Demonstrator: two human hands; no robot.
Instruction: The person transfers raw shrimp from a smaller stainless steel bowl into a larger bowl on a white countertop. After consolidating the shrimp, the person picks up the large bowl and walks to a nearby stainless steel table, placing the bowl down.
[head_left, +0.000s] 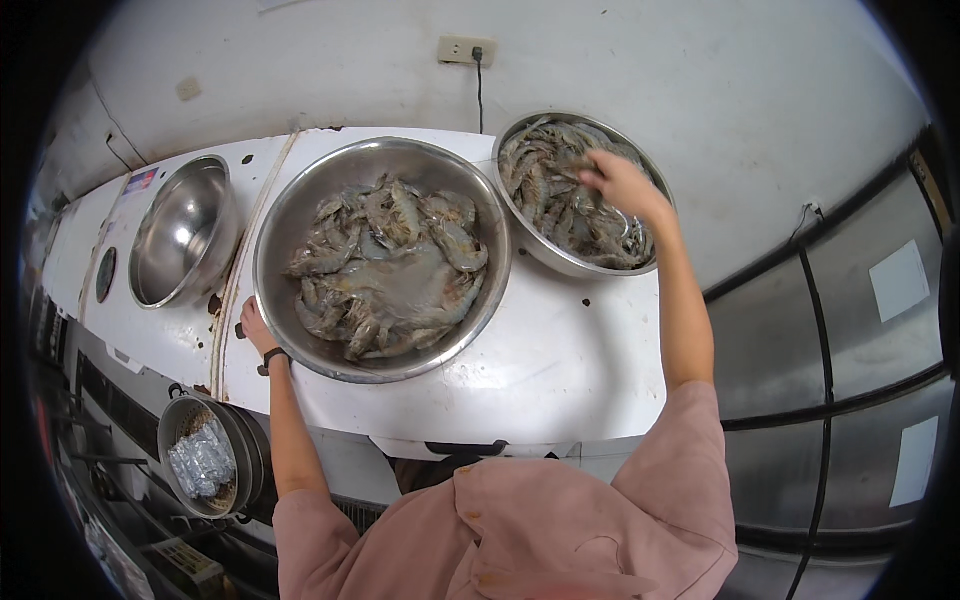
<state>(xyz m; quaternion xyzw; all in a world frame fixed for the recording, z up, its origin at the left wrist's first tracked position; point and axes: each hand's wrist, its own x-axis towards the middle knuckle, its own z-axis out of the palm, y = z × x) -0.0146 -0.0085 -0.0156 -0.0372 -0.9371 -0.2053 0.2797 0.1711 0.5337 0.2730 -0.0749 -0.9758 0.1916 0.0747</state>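
While a large, round, silver steel bowl (277,250) heaped with wet, grey, whole shrimp (405,215) stands on the glossy white tabletop (560,370), the left hand (258,328) is right at its near-left rim; whether it grips that rim, I cannot tell. Right of the large bowl, a smaller round steel bowl (548,257) holds more grey shrimp (535,190). Over these is the right hand (618,183), fingers curled; whether they pinch a shrimp is unclear.

The right hand (618,185) is over shrimp (562,215) in a bowl (553,258).
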